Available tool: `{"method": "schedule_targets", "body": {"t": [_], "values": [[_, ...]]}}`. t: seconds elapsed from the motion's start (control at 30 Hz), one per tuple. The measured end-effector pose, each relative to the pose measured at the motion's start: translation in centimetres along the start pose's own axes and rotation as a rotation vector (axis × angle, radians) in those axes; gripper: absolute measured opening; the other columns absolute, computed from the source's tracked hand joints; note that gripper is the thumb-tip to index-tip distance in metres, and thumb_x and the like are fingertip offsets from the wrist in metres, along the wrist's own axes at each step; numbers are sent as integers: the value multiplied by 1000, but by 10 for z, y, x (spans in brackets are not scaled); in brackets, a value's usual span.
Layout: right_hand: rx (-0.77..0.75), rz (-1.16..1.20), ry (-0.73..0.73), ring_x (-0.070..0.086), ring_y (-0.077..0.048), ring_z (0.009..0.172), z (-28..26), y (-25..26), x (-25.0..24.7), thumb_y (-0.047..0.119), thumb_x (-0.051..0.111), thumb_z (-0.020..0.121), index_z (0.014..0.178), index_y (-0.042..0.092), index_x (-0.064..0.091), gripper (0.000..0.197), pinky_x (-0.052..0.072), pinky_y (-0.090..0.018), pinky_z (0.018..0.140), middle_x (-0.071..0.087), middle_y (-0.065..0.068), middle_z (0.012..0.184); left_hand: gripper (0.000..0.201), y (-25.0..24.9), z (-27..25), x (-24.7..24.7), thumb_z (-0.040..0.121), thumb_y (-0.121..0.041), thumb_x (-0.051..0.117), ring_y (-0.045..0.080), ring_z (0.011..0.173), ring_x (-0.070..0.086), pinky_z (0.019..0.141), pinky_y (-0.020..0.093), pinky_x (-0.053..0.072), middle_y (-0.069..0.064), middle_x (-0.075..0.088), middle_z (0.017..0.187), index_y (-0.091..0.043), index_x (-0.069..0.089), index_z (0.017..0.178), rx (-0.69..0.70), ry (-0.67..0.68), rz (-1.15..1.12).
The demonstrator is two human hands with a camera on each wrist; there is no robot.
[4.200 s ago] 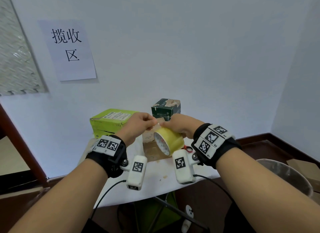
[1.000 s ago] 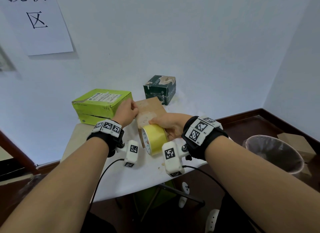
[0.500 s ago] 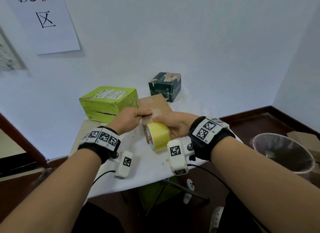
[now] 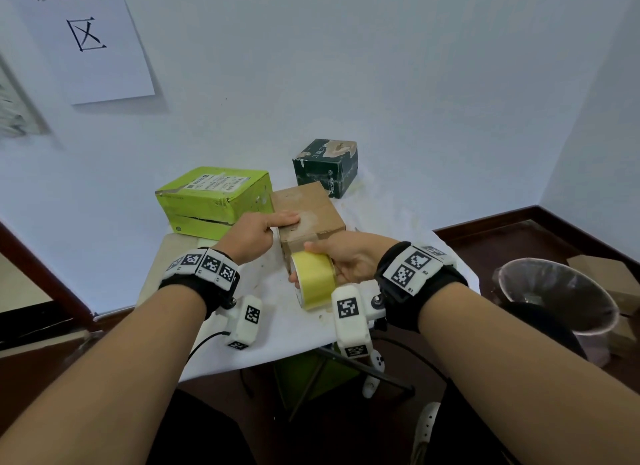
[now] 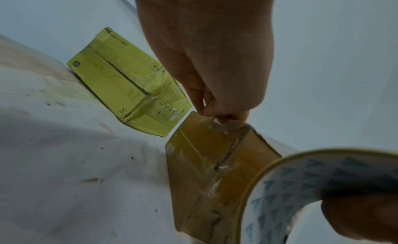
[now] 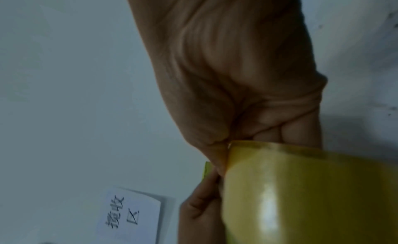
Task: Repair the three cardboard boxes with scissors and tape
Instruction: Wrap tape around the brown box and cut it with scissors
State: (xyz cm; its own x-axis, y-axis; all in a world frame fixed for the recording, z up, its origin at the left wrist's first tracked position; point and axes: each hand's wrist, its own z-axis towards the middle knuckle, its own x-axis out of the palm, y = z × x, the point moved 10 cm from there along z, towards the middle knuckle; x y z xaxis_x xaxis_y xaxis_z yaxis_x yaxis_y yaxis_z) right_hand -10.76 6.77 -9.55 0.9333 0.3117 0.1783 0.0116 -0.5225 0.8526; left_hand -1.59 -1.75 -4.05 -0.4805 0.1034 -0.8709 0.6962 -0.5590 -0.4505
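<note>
- Counter (image 4: 221, 340) under its white cloth carries all three boxes, pushed up near the wall.
- Green box (image 4: 211, 201) sits at the back left, a split running along its front face, nothing on it yet by the look of things.
- Brown box (image 4: 311, 212) is the one in play, just beside the green one; the left wrist view shows glossy tape already lying across its seam.
- Dark box (image 4: 327, 167) waits behind, apart from both hands.
- Tape roll (image 4: 313, 279) is up on edge against the brown box's near face, the right hand (image 4: 349, 260) wrapped round it, fingers curled into the core.
- Left hand (image 4: 254, 234) reaches to the box's top near edge, thumb laid flat along it, fingers (image 5: 201, 103) pinching down on the tape end there.
- Risk, as a judgement: pull the roll too hard and the light box slides or the stuck end peels; a slack strip would wrinkle over the seam.
- Scissors cannot be seen in any view, so the cut may mean letting go of something.
</note>
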Motion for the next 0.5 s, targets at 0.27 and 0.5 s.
{"method": "schedule_targets", "body": {"t": [0.27,0.5], "values": [[83,-26,-16,70,-27,75,7,-12,-5,27,32,104,117,4,48,30,53,-43,84,72,-18,83,47,-2,-4,3,94,-4,37,7,136,37,105,5,15,-8,48,143,-19,57,133,-42,85,-3],[103,-37,-8,71,-24,70,8,-15,-4,27,30,105,112,5,48,30,49,-45,88,73,-15,79,46,2,-6,2,95,-55,43,9,133,42,112,25,27,-13,50,140,-31,57,132,-133,52,-1]]}}
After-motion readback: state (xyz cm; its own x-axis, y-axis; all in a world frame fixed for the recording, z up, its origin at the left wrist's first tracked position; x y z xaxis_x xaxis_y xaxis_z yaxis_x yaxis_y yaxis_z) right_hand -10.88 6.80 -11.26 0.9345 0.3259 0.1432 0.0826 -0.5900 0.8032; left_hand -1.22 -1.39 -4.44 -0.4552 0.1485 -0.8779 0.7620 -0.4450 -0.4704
